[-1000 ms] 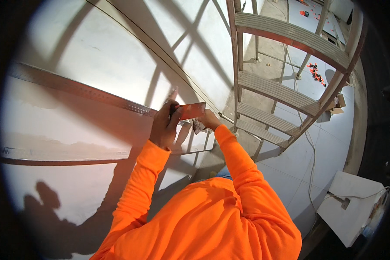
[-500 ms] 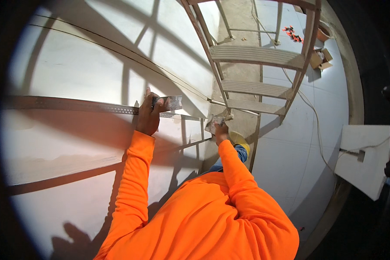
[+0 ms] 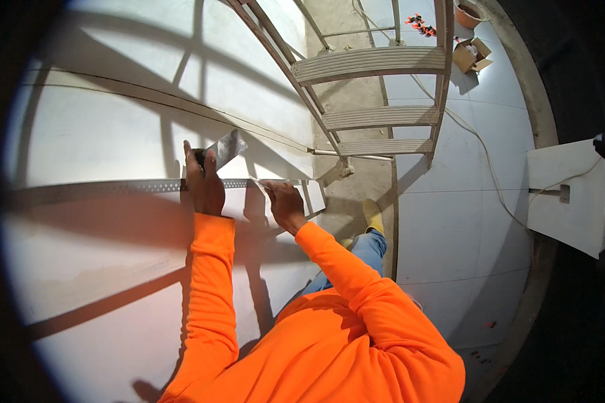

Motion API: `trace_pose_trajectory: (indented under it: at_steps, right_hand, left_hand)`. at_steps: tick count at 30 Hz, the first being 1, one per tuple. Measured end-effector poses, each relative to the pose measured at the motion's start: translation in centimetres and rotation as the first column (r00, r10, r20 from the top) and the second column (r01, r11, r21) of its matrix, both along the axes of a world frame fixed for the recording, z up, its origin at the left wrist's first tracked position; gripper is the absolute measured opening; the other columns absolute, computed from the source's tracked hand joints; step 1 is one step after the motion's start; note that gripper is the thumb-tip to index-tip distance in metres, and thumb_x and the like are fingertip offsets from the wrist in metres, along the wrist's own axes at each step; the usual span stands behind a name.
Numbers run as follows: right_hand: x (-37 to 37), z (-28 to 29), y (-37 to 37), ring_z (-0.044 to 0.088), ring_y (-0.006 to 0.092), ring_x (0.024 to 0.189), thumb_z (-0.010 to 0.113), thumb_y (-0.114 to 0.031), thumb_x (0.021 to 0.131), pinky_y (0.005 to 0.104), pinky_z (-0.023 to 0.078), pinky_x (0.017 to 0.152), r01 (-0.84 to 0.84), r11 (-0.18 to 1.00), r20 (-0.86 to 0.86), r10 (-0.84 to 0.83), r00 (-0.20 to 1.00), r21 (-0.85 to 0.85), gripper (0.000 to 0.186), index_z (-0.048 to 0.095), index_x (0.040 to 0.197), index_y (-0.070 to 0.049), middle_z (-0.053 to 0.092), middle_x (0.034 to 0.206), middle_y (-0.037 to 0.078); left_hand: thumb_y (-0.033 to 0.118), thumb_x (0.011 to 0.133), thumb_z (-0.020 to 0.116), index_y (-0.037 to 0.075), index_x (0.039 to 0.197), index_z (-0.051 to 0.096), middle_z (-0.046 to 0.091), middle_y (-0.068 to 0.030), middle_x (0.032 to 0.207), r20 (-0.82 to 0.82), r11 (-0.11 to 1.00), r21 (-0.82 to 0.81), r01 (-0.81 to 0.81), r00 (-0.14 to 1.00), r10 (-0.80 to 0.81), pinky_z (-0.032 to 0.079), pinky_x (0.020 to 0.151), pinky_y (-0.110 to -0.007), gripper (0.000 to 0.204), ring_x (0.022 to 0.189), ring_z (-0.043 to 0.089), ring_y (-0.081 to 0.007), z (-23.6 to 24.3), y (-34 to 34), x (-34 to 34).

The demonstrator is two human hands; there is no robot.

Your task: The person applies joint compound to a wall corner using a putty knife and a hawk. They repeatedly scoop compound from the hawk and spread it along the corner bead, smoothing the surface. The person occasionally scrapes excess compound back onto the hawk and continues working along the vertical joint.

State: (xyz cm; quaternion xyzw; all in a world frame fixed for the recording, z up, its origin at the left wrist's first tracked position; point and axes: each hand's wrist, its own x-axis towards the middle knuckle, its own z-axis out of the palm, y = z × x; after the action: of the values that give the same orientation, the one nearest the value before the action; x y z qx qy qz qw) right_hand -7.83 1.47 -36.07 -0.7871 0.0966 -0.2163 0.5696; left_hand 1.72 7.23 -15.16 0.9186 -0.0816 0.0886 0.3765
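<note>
A long perforated metal corner bead point(image 3: 124, 191) runs along the edge of the white wall ledge. My left hand point(image 3: 205, 188) lies over it, closed on a putty knife point(image 3: 228, 148) whose broad, smeared blade points up and to the right. The dark handle shows only partly between the fingers. Just to the right, my right hand point(image 3: 287, 205) grips a second putty knife point(image 3: 257, 182), its blade seen nearly edge-on at the bead. Most of that tool is hidden by my fingers.
A stepladder point(image 3: 381, 117) stands ahead on the right. On the tiled floor are an open cardboard box point(image 3: 465, 59), an orange pot point(image 3: 468, 15), small red-and-black pieces point(image 3: 420, 25) and a cable point(image 3: 478, 151). A white board point(image 3: 567, 215) with a cutout lies far right.
My right hand has come left and up to the bead, close to my left hand. The left putty knife has tilted from level to slanting upward. The view has shifted somewhat.
</note>
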Motion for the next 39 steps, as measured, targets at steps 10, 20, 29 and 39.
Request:
trace_pose_trajectory:
  at_steps: [10,20,29,39]
  right_hand:
    - [4.3,-10.9,-3.4,0.066,0.0363,0.089,0.057,-0.025,0.101,0.0490,0.053,0.079,-0.237,0.970,-0.414,0.196,0.889,-0.050,0.025,0.072,0.115,-0.010,0.073,0.097,0.013]
    - [9.0,-36.8,-5.3,0.067,0.0395,0.113,0.054,-0.029,0.102,0.0488,0.054,0.095,-0.269,0.950,-0.929,0.233,0.286,0.156,0.034,0.068,0.130,-0.014,0.071,0.122,0.018]
    - [-6.2,-35.8,-12.9,0.065,0.0438,0.116,0.060,-0.032,0.100,0.0479,0.052,0.097,0.360,0.932,-0.878,-0.199,0.435,-0.033,0.041,0.065,0.130,-0.005,0.069,0.123,0.024]
    - [-18.6,-12.6,-15.4,0.066,0.0214,0.104,0.067,-0.022,0.099,0.0333,0.051,0.093,0.454,0.513,-0.553,0.048,0.832,0.728,0.045,0.056,0.135,0.004,0.068,0.123,0.009]
  left_hand:
    - [0.015,0.102,0.058,-0.006,0.155,0.037,0.049,-0.0017,0.089,0.006,0.980,-0.131,-0.147,0.989,0.149,0.042,0.075,-0.024,0.060,0.081,0.045,-0.0111,0.1,-1.4,-1.5]
    - [0.030,0.104,0.052,-0.003,0.118,0.052,0.031,-0.0226,0.163,0.082,0.965,-0.081,-0.249,0.963,0.256,0.046,0.114,-0.055,0.036,0.153,0.022,-0.0436,-1.0,-1.5,-1.0]
    - [0.034,0.105,0.052,0.000,0.144,0.051,0.044,-0.0223,0.156,0.076,0.987,-0.103,-0.123,0.988,0.131,0.040,0.119,-0.049,0.052,0.145,0.042,-0.0350,-1.1,-1.3,-1.3]
    - [0.024,0.103,0.065,0.008,0.105,0.058,0.057,0.0027,0.097,-0.449,0.672,-0.635,-0.381,0.890,0.081,0.049,0.081,-0.023,0.018,0.088,0.054,-0.0057,-2.0,2.5,-23.3]
